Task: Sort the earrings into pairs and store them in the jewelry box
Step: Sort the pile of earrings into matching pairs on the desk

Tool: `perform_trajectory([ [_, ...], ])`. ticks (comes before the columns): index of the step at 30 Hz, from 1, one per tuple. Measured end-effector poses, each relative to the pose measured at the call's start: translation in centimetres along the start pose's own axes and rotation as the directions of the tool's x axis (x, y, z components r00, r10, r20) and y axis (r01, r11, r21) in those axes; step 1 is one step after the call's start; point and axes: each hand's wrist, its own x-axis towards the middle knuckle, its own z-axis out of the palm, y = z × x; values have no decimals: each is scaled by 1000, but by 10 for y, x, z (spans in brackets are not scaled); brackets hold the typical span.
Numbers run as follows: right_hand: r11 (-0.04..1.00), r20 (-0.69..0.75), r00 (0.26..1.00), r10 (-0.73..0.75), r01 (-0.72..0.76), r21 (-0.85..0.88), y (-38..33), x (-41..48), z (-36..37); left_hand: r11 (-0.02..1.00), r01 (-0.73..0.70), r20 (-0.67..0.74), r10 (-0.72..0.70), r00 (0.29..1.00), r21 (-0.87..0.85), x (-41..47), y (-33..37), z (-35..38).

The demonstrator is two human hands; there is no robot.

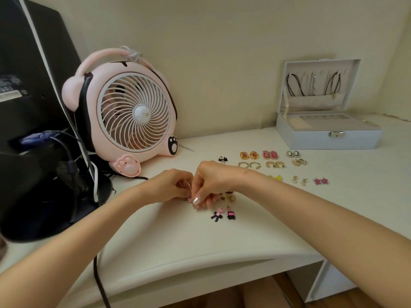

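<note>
A black monitor [29, 107] and a pink fan [131, 112] are seen at the left of the white desk [178, 241]. The left hand [171, 185] and right hand [211, 181] are brought together near mid-desk; fingers of both are pinched around a small pink earring [189, 200], though what each grips exactly cannot be told. Just beside them, a black bow earring [216, 216] and a black-and-pink earring [231, 214] lie loose. Further right, sorted pairs are laid in rows: gold-and-pink ovals [249, 155], pink cameos [270, 154], pink stars [321, 180]. The jewelry box [329, 138] stands open at the far right, necklaces hung inside its lid.
</note>
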Motion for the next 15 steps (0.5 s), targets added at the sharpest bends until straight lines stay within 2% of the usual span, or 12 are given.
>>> perform_trajectory([
  [6,971,-78,997,3,-22,-237,-9,9,7,1000,21,-9,-21,1000,4,-1,4,1],
  [15,927,-226,969,-102,11,-374,-2,7,6,1000,16,-41,-15,999,23,0,0,4],
])
